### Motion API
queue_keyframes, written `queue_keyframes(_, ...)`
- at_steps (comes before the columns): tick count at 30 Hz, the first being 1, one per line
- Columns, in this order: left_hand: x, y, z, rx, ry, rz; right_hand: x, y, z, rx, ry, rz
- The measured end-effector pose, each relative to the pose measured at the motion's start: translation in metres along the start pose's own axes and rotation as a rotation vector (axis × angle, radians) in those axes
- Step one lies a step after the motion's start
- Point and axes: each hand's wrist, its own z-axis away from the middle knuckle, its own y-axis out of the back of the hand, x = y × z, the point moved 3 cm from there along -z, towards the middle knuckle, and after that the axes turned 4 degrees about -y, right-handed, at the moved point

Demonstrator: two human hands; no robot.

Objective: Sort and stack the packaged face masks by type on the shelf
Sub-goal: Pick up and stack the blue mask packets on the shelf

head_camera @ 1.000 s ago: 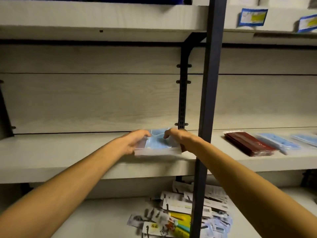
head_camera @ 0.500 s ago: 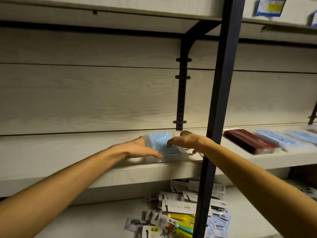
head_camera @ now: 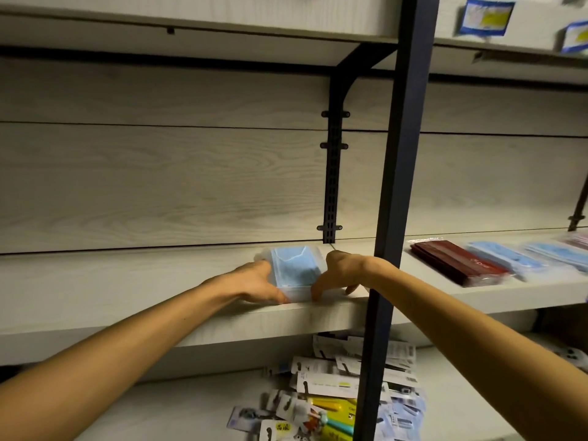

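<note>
Blue mask pack (head_camera: pixel 297 272): a clear-wrapped stack of light blue face masks lying flat on the middle shelf (head_camera: pixel 127 281), just left of centre of the frame, close to the shelf's front edge.
Left hand (head_camera: pixel 257 283): comes in from the lower left; its fingers lie fairly straight along the pack's left edge and touch it, thumb tip at the front left corner. Nothing is gripped; the hand lies released against the pack.
Right hand (head_camera: pixel 342 272): comes in from the lower right, knuckles arched; its fingertips press down at the pack's right front corner and on the shelf board beside it. It pinches nothing that can be seen.
Dark post (head_camera: pixel 397 186): a dark upright of the shelving runs from top to bottom of the frame, crossing in front of the right forearm.
Dark red pack (head_camera: pixel 458 262): flat on the same shelf, right of the post, well apart from the blue mask pack.
Other blue packs (head_camera: pixel 509 261): blurred, lying side by side just beyond the dark red pack toward the right edge.
Lower shelf (head_camera: pixel 191 409): a loose heap of carded packets (head_camera: pixel 334 396) at the bottom centre, print too small to read.
Upper right of the frame: blue and yellow labels (head_camera: pixel 485 15), blurred.
</note>
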Motion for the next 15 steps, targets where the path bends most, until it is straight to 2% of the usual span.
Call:
queue_keyframes(6,0.003,0.002,0.006,0.029,0.068,-0.131,0.002,0.000,-0.005,-0.019,0.017,0.022)
queue_keyframes(15,0.016,-0.005,0.005,-0.039,-0.061,0.134,-0.001,-0.004,-0.012,-0.011,0.059,0.032)
